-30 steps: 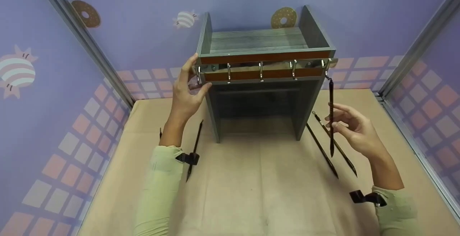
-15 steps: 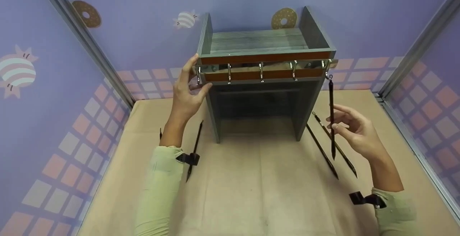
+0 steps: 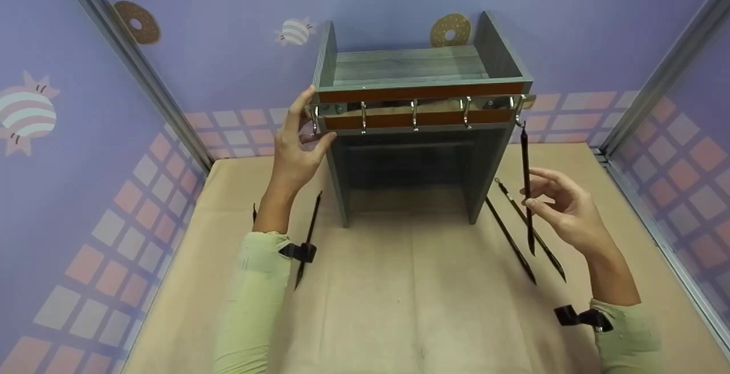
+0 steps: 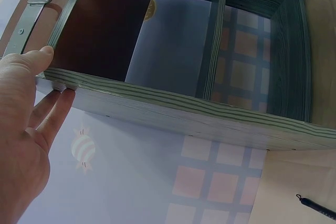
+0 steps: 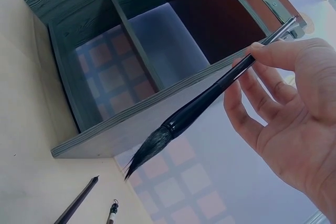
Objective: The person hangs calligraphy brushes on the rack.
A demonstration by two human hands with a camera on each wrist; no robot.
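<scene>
1. Since a second ago, the long black calligraphy brush (image 3: 526, 188) has been raised slightly; its loop now sits at the rightmost chrome hook (image 3: 518, 109) of the grey wooden shelf rack (image 3: 419, 77).
2. It is pinched upright by the right hand (image 3: 562, 211) fingers (image 5: 273, 56).
3. The rack's left end is steadied by the left hand (image 3: 296, 146), fingers spread.
4. Five hooks are counted; three further brushes lie on the bench (image 3: 399, 294).
</scene>
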